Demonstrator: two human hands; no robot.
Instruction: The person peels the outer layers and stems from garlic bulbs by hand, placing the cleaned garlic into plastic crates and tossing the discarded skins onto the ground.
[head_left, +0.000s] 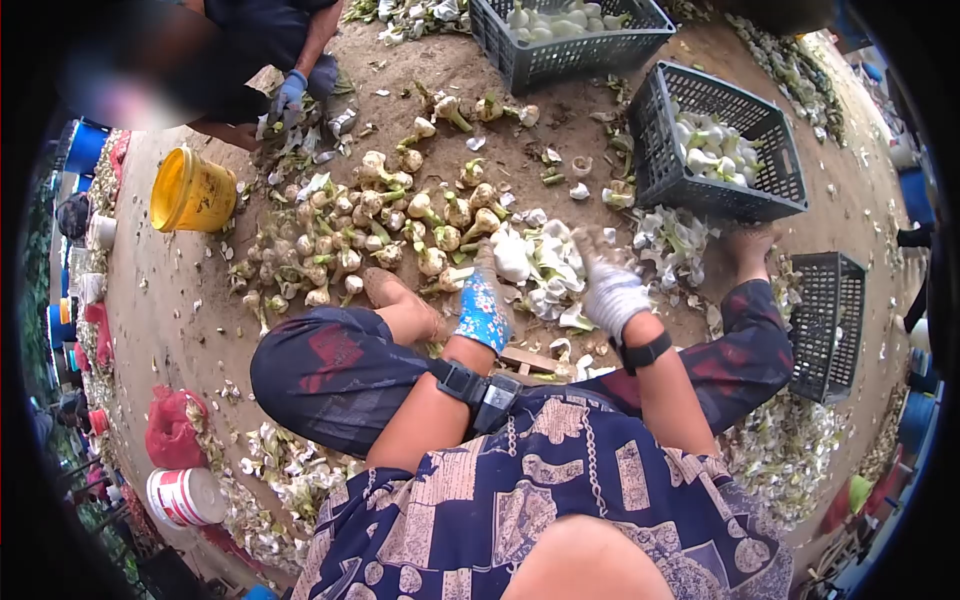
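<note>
My left hand (483, 292), in a blue floral glove with soiled fingertips, is closed against a white peeled garlic bulb (512, 256) at its inner side; the far side of its grip is hidden. My right hand (612, 285) wears a dirty white glove, its fingers extended and apart over a heap of white garlic skins (555, 265), with nothing visible in them. Unpeeled garlic bulbs (370, 215) with stalks lie piled on the ground ahead and to the left. A small wooden piece (530, 362) sits between my legs, below my hands.
A dark crate (715, 205) of white bulbs stands ahead right, another crate (510, 62) farther off. One more crate (828, 325) is beside my right leg. At left are a yellow bucket (178, 190) and a co-worker's gloved hand (291, 95). Skins (295, 470) litter the ground.
</note>
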